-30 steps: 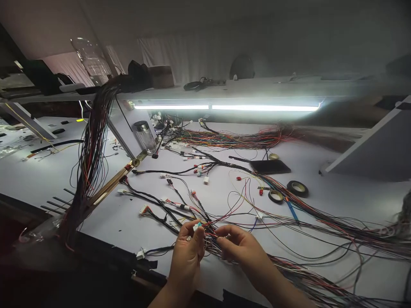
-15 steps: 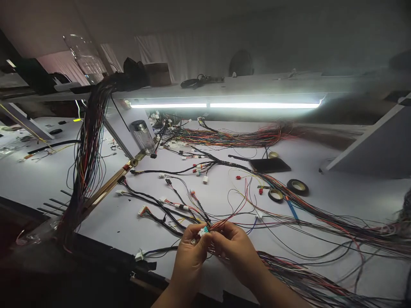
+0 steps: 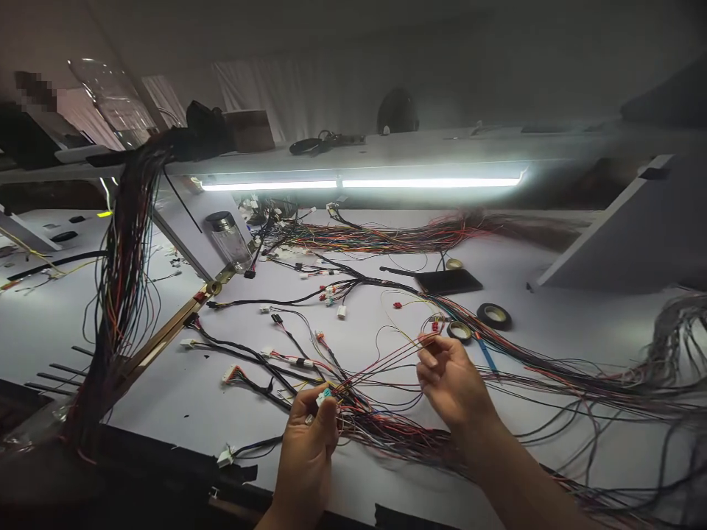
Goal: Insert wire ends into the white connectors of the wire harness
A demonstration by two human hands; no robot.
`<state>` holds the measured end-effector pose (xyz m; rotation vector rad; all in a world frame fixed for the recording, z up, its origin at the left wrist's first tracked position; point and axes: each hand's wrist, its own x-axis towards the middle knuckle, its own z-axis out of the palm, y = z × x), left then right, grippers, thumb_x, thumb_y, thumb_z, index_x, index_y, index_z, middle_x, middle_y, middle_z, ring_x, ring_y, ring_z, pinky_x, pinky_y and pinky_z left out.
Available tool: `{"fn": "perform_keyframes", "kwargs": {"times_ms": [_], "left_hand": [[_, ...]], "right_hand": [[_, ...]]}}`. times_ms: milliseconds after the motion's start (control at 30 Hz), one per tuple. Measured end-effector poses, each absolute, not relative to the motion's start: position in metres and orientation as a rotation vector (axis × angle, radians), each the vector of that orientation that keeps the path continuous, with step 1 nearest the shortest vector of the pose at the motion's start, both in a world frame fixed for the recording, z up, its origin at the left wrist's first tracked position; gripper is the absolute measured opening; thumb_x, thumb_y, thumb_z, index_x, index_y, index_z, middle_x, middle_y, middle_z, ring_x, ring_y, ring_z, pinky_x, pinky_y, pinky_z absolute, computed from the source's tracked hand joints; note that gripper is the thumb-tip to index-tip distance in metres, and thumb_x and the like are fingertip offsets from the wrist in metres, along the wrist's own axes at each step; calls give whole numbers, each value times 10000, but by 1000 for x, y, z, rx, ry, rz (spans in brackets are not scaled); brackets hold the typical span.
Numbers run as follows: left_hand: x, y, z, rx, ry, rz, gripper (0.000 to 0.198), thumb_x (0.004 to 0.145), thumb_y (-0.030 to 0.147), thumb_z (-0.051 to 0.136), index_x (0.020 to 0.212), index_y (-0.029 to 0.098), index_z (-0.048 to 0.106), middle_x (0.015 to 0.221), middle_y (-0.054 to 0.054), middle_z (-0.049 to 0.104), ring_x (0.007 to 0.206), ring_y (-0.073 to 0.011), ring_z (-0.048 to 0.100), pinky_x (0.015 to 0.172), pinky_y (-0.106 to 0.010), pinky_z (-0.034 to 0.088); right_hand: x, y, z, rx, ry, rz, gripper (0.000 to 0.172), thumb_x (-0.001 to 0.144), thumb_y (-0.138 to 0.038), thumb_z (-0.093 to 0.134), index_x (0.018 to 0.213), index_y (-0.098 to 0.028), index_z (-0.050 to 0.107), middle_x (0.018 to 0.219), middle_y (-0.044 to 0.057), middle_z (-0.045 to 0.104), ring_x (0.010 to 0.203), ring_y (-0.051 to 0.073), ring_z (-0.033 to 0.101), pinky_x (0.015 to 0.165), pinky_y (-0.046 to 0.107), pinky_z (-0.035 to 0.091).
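My left hand (image 3: 307, 449) is closed around a small teal and white connector (image 3: 323, 397) near the front edge of the white workbench (image 3: 177, 390). Thin red and dark wires (image 3: 381, 362) run from that connector up to the right. My right hand (image 3: 450, 379) is raised a little to the right, its fingertips pinched on the far ends of those wires. Beneath both hands lies a thick bundle of coloured wires (image 3: 409, 434) that trails off to the right.
Two rolls of black tape (image 3: 493, 315) and a flat black device (image 3: 447, 280) lie behind my right hand. A clear jar (image 3: 227, 238) stands at the back left. A hanging wire bundle (image 3: 118, 287) drops at the left. More harness branches with white plugs (image 3: 265, 353) spread across the bench.
My right hand has pulled away from my left, up and to the right, drawing the thin wires out from the connector. The view has shifted slightly to the right.
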<state>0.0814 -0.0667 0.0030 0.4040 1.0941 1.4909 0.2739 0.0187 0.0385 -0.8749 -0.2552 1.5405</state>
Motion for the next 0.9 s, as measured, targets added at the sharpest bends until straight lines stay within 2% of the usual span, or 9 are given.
{"fn": "perform_keyframes", "kwargs": {"times_ms": [100,200,300,367,500,600,733,833,900], "left_hand": [[85,-67,5,418,1087,1465,386,683,387,815,945,218,587,560,95,399,441,-22,301,427,-153,220],[89,-67,9,395,1112,1445,407,667,383,828,947,217,583,544,97,399,441,-22,325,427,-143,229],[88,-65,12,368,1126,1448,432,645,387,841,940,214,578,541,96,410,438,-23,337,414,-139,231],[86,-64,13,368,1129,1459,421,659,396,830,937,216,571,547,95,415,435,-22,331,404,-135,228],[85,-63,12,363,1163,1478,402,691,412,805,944,218,559,603,86,446,446,-19,330,398,-128,247],[86,-61,11,374,1142,1443,361,720,403,784,911,204,551,618,80,441,450,-20,324,395,-130,254],[85,-54,17,335,1077,1451,296,771,368,743,936,224,545,620,83,393,436,-30,292,374,-142,238],[78,-45,29,224,892,1527,270,802,288,700,1024,274,547,690,62,423,486,-53,366,452,-172,364],[72,-41,34,117,745,1535,223,761,190,674,950,242,569,764,29,469,558,-75,439,536,-218,437]], "right_hand": [[290,29,42,-847,-287,1526,247,664,-251,747,680,-183,510,634,-83,476,408,17,248,344,147,203],[296,31,40,-900,-450,1504,238,729,-340,754,833,-206,587,507,-110,378,386,39,173,347,170,116],[303,29,35,-1145,-855,1478,366,794,-439,684,1049,-183,627,417,-112,355,377,69,227,373,195,120],[312,29,35,-1328,-1079,1478,366,798,-458,662,1012,-160,664,381,-84,422,371,86,292,384,212,165],[335,37,41,-1240,-976,1564,302,747,-402,721,931,-165,683,650,13,652,409,70,373,381,215,227],[343,44,44,-938,-646,1520,292,707,-320,768,959,-214,665,698,-37,578,462,48,381,401,180,289],[334,41,49,-806,-601,1432,269,784,-348,722,1031,-259,667,698,-48,520,550,69,458,471,189,387],[330,40,63,-734,-698,1200,304,806,-314,713,1102,-297,646,774,-36,590,670,103,548,620,241,474],[329,41,77,-669,-719,972,305,797,-276,727,1081,-320,625,803,-45,637,729,111,587,711,265,486]]}}
